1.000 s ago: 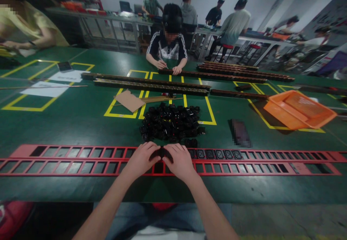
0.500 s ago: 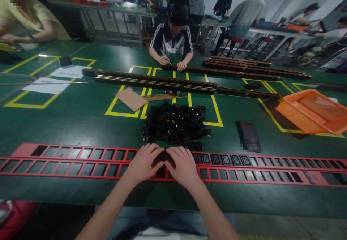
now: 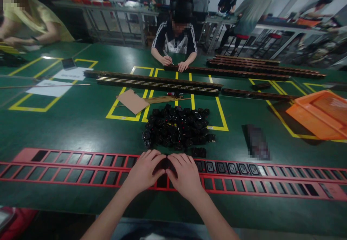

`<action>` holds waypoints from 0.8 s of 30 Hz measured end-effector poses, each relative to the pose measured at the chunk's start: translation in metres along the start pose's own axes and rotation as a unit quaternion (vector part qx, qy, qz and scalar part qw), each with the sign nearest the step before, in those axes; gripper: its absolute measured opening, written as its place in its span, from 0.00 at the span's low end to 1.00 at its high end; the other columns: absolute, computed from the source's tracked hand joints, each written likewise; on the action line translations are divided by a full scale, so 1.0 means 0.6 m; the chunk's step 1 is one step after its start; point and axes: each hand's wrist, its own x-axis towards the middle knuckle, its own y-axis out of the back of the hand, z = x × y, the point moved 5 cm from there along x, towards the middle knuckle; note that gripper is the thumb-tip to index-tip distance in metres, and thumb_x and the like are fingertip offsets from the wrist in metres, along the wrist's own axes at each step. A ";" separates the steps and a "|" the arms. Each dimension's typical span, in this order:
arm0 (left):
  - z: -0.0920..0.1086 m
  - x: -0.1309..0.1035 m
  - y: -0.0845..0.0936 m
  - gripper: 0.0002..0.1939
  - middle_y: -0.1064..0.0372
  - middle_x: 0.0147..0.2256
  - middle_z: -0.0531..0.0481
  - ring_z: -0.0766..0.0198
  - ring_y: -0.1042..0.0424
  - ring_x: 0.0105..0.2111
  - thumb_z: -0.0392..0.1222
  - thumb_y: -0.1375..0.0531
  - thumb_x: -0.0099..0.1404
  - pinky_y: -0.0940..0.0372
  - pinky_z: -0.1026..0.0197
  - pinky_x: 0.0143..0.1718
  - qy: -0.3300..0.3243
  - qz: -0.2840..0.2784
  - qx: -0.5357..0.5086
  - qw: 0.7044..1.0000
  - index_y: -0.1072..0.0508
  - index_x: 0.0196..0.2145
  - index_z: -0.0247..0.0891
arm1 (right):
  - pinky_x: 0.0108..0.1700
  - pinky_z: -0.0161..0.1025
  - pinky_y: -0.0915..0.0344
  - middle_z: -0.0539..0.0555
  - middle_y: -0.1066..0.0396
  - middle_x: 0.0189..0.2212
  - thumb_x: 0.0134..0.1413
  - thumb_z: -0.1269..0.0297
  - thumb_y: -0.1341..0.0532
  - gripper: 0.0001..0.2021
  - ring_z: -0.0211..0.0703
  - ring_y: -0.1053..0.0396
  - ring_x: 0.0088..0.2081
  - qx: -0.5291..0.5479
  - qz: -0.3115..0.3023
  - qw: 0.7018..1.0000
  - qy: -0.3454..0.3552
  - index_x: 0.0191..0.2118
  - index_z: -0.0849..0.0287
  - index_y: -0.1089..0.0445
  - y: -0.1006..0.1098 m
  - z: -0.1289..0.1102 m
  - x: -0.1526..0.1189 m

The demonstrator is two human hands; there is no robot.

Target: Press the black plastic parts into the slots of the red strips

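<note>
My left hand (image 3: 145, 169) and my right hand (image 3: 185, 173) meet over the middle of a red slotted frame (image 3: 118, 171). Both have their fingers curled down and thumbs drawn in, closed around black sockets (image 3: 163, 164) that are mostly hidden under them. To the right of my right hand, several black power sockets (image 3: 232, 168) sit side by side in the upper row of slots. Just beyond my fingers lies a heap of loose black sockets (image 3: 176, 124), with a couple (image 3: 199, 152) apart at its near side.
An orange tray (image 3: 322, 115) stands tilted at the right, near a blurred dark object (image 3: 257, 142). Cardboard (image 3: 132, 101) and long dark rails (image 3: 157, 82) lie beyond the heap. A co-worker (image 3: 175, 37) with a pen sits across the green table (image 3: 67, 131).
The camera view has shifted slightly, so the frame and heap appear a little lower. Both hands stay together at the same part of the red frame.
</note>
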 end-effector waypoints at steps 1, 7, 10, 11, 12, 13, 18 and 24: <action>0.000 0.000 0.000 0.19 0.34 0.48 0.46 0.54 0.35 0.45 0.41 0.40 0.65 0.38 0.50 0.46 0.002 0.000 -0.001 1.000 0.33 0.54 0.43 | 0.54 0.49 0.44 0.55 0.29 0.51 0.60 0.63 0.39 0.17 0.50 0.36 0.51 0.001 -0.002 1.000 0.002 0.54 0.55 0.33 -0.001 0.000 0.000; -0.001 -0.001 -0.003 0.19 0.34 0.48 0.46 0.54 0.35 0.46 0.41 0.41 0.66 0.38 0.50 0.46 0.011 -0.005 -0.009 1.000 0.34 0.54 0.43 | 0.55 0.49 0.44 0.55 0.30 0.52 0.59 0.64 0.40 0.18 0.50 0.37 0.51 -0.002 -0.007 1.000 -0.002 0.55 0.56 0.34 -0.002 0.000 -0.003; 0.000 -0.001 -0.004 0.20 0.34 0.48 0.46 0.54 0.35 0.45 0.40 0.40 0.65 0.38 0.50 0.46 0.015 -0.003 -0.007 1.000 0.33 0.54 0.44 | 0.55 0.49 0.44 0.55 0.30 0.52 0.59 0.65 0.40 0.18 0.50 0.37 0.52 -0.006 -0.007 1.000 0.002 0.55 0.56 0.34 -0.001 -0.002 -0.002; 0.000 0.000 -0.003 0.20 0.34 0.47 0.46 0.54 0.35 0.45 0.39 0.40 0.64 0.38 0.50 0.46 0.016 -0.001 -0.006 1.000 0.33 0.54 0.44 | 0.55 0.49 0.44 0.56 0.30 0.52 0.59 0.65 0.40 0.18 0.50 0.37 0.52 -0.007 -0.006 1.000 0.004 0.55 0.57 0.34 0.000 -0.003 -0.002; 0.001 0.000 -0.002 0.20 0.34 0.47 0.46 0.54 0.35 0.45 0.38 0.40 0.64 0.37 0.50 0.46 0.017 -0.001 -0.005 1.000 0.33 0.54 0.44 | 0.55 0.49 0.44 0.56 0.30 0.52 0.60 0.65 0.40 0.18 0.51 0.37 0.52 -0.008 -0.007 1.000 0.005 0.55 0.57 0.34 0.001 -0.004 -0.001; 0.002 0.001 -0.002 0.20 0.34 0.47 0.46 0.54 0.35 0.45 0.38 0.39 0.63 0.37 0.50 0.46 0.017 0.000 -0.004 1.000 0.32 0.53 0.43 | 0.55 0.50 0.43 0.57 0.30 0.52 0.60 0.65 0.41 0.17 0.51 0.37 0.51 -0.010 -0.007 1.000 0.005 0.55 0.57 0.34 0.002 -0.004 -0.001; 0.001 0.002 0.000 0.19 0.33 0.46 0.47 0.55 0.34 0.45 0.38 0.38 0.62 0.37 0.51 0.46 0.015 0.006 0.006 1.000 0.31 0.51 0.43 | 0.53 0.49 0.42 0.58 0.30 0.52 0.60 0.63 0.41 0.17 0.51 0.36 0.52 -0.024 -0.007 1.000 0.015 0.55 0.57 0.33 0.003 -0.005 0.001; -0.005 0.002 -0.006 0.19 0.32 0.46 0.47 0.55 0.33 0.45 0.41 0.37 0.63 0.37 0.51 0.47 -0.009 0.023 -0.001 1.000 0.31 0.52 0.42 | 0.53 0.48 0.42 0.57 0.29 0.52 0.61 0.63 0.40 0.18 0.50 0.36 0.51 -0.037 0.004 0.999 0.026 0.55 0.56 0.34 0.000 -0.002 -0.002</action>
